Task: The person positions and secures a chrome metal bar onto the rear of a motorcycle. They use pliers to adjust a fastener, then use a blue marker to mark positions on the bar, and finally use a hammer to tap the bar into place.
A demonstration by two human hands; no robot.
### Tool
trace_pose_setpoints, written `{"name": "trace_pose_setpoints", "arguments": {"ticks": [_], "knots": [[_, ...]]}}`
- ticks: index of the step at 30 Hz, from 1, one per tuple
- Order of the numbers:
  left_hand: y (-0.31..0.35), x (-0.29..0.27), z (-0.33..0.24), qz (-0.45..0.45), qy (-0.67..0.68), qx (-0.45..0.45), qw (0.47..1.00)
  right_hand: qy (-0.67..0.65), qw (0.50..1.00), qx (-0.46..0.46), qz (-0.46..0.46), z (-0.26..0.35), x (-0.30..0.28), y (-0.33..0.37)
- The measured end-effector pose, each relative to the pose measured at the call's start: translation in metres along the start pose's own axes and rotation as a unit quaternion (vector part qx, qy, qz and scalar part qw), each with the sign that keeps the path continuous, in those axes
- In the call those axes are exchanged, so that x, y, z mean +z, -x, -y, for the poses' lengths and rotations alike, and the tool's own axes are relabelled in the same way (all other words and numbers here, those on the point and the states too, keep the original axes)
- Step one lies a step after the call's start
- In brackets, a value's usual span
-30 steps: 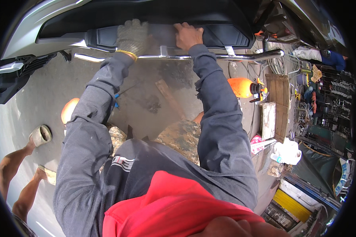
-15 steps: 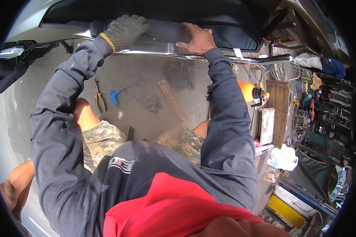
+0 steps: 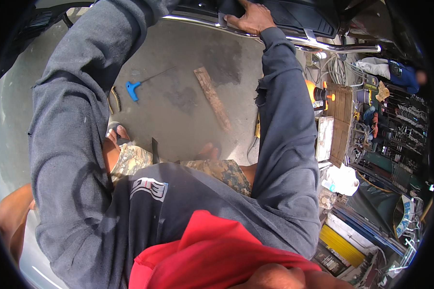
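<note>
Along the upper edge runs a black plastic vehicle panel (image 3: 299, 17), with a chrome bar (image 3: 202, 23) just below it. My right hand (image 3: 255, 19) lies flat against the panel near the bar, thumb spread to the left and fingers apart. My left forearm reaches up past the upper edge, so my left hand is out of sight. On the concrete below lie a blue T-handle tool (image 3: 133, 90) with a thin shaft and yellow-handled pliers (image 3: 115, 98), partly hidden by my left sleeve. A wooden strip (image 3: 211, 98) lies farther right.
At right, an orange bottle (image 3: 310, 89) with a black cap stands beside wooden boards (image 3: 340, 120). Coiled cable (image 3: 337, 67), a white bag (image 3: 343, 180) and racks of parts are beyond. A person in blue (image 3: 405, 77) is at far right; a bare limb (image 3: 14, 212) shows at lower left.
My gloved left hand has gone up out of view. My view has shifted, so the panel and bar sit higher. My right hand stays on the panel.
</note>
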State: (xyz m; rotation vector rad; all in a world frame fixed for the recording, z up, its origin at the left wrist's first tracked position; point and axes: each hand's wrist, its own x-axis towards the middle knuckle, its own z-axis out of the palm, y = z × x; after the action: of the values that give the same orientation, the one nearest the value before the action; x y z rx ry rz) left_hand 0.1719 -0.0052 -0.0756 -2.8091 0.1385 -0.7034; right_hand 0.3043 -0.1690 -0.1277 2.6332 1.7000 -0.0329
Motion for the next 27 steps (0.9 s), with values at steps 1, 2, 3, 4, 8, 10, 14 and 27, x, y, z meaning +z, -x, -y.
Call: {"name": "trace_pose_setpoints", "arguments": {"ticks": [1,2,3,4,8,10,14,27], "knots": [[0.002,0.001,-0.002,0.013,0.008,-0.003,1.000,0.001,1.000,-0.002,-0.007,0.005,-0.002,0.000],[0.003,0.002,-0.004,0.026,0.017,-0.003,1.000,-0.015,1.000,0.021,0.014,0.008,-0.004,0.000],[0.006,0.002,-0.005,0.034,0.022,-0.004,0.999,-0.031,0.998,0.044,0.034,0.010,-0.005,-0.002],[0.008,0.003,-0.006,0.045,0.030,-0.005,0.999,-0.046,0.995,0.068,0.054,0.010,-0.005,-0.002],[0.020,0.003,-0.009,0.072,0.050,-0.014,0.996,-0.066,0.997,0.017,-0.048,0.005,0.010,0.001],[0.025,0.002,-0.009,0.081,0.056,-0.012,0.995,-0.078,0.989,-0.033,-0.125,0.009,0.023,0.014],[0.032,0.001,-0.008,0.098,0.062,-0.013,0.993,-0.122,0.965,-0.025,-0.232,0.050,0.047,0.069],[0.038,-0.001,-0.001,0.102,0.074,-0.009,0.992,0.010,0.994,0.099,0.046,0.111,0.012,0.052]]}}
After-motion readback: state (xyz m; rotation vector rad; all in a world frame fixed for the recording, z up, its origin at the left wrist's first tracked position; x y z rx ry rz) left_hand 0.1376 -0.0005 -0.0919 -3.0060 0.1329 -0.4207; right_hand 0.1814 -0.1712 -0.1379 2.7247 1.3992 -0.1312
